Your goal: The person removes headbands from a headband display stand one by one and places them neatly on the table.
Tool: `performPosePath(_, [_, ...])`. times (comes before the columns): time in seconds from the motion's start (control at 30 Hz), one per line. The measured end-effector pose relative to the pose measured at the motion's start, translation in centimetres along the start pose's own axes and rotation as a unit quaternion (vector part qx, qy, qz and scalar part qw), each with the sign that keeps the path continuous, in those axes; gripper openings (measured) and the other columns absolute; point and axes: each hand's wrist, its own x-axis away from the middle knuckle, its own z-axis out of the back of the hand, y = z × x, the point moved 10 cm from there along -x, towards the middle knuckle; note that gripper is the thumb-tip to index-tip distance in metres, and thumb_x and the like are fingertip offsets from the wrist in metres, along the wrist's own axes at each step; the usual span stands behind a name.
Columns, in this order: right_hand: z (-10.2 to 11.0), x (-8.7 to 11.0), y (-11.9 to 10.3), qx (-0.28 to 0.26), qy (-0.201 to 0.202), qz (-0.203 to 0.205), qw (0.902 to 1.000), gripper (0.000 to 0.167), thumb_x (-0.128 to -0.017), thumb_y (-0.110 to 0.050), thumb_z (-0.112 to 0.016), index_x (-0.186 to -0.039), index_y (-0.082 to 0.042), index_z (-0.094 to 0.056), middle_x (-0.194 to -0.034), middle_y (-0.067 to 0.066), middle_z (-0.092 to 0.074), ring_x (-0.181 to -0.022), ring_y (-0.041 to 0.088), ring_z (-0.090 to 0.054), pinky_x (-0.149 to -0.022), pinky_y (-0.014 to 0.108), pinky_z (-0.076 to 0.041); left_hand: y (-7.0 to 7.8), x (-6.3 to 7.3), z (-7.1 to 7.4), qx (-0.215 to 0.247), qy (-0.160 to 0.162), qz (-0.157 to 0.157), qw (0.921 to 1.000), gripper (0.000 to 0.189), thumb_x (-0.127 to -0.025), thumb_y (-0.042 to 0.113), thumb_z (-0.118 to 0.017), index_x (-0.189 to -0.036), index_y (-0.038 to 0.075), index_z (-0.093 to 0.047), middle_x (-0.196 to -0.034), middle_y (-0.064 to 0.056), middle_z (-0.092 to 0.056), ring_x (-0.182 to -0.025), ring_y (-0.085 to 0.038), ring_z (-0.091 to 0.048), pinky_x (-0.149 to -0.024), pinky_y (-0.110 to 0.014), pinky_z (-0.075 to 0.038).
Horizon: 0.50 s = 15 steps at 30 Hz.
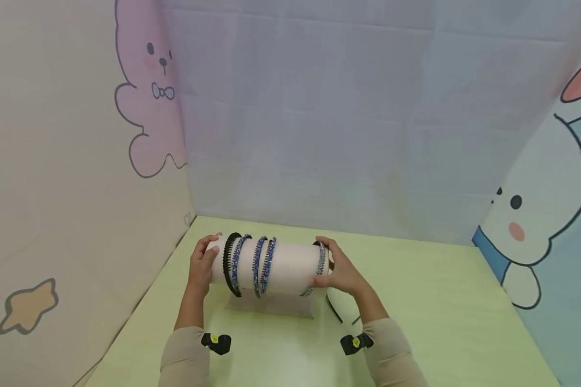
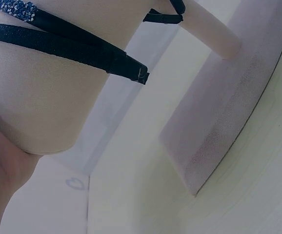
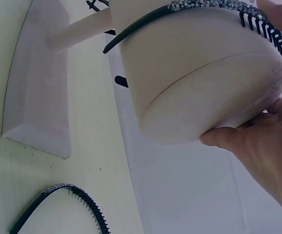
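A light green table (image 1: 440, 322), flat and smooth. Directly on top, a pale flat base (image 1: 271, 307) with a short post (image 3: 77, 33) going up. Beside the base on the right, a dark headband (image 3: 65, 207) with little teeth and tiny sparkly stones, lying flat on the green top. Base and headband near each other, not touching. Soft walls with cartoon animals around three sides.

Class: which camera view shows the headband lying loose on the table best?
The right wrist view: the loose headband lies in plain sight on the table, teeth visible. The head view shows only a dark sliver of it below the right hand; the left wrist view misses it.
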Motion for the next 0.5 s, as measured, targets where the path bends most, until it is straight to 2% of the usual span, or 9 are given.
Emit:
performPosePath(0.17, [0.2,-0.1,0.4,-0.022,-0.007,0.016,0.9996,0.090,-0.070,-0.001,-0.072,-0.143,-0.002,-0.020,-0.143,0.023,-0.021,-0.127,0.040,-0.029,-0.092,0.054,-0.036,0.3,0.0,0.0,-0.003,0.003,-0.011,0.9999,0.024,-0.096,0.001,-0.042,-0.119,-0.004,-0.045,-0.137,-0.014,-0.044,-0.117,-0.015,-0.044,-0.086,-0.024,-0.039])
performPosePath(0.27, [0.5,-0.3,1.7,-0.030,0.003,0.032,0.9990,0.090,-0.069,0.001,-0.073,-0.142,-0.003,-0.021,-0.142,0.022,-0.023,-0.126,0.038,-0.028,-0.097,0.055,-0.029,0.3,0.0,0.0,0.001,0.006,-0.015,0.9999,0.024,-0.096,0.002,-0.043,-0.119,-0.003,-0.046,-0.136,-0.013,-0.045,-0.117,-0.015,-0.044,-0.087,-0.025,-0.038])
performPosePath(0.4, [1.2,-0.6,3.5,-0.052,0.027,0.049,0.9971,0.089,-0.067,0.004,-0.075,-0.141,-0.004,-0.025,-0.138,0.019,-0.026,-0.123,0.033,-0.029,-0.097,0.053,-0.030,0.1,0.2,0.0,0.004,0.008,-0.011,0.9999,0.024,-0.096,0.004,-0.044,-0.118,-0.003,-0.046,-0.136,-0.012,-0.046,-0.116,-0.016,-0.045,-0.086,-0.026,-0.038])
performPosePath(0.5, [1.4,-0.4,4.0,-0.086,0.043,0.058,0.9937,0.089,-0.067,0.003,-0.076,-0.139,-0.003,-0.025,-0.136,0.018,-0.026,-0.122,0.030,-0.028,-0.096,0.048,-0.034,0.1,0.1,0.0,0.000,0.007,-0.010,0.9999,0.024,-0.096,0.004,-0.044,-0.119,-0.003,-0.046,-0.136,-0.012,-0.045,-0.117,-0.016,-0.044,-0.087,-0.026,-0.038])
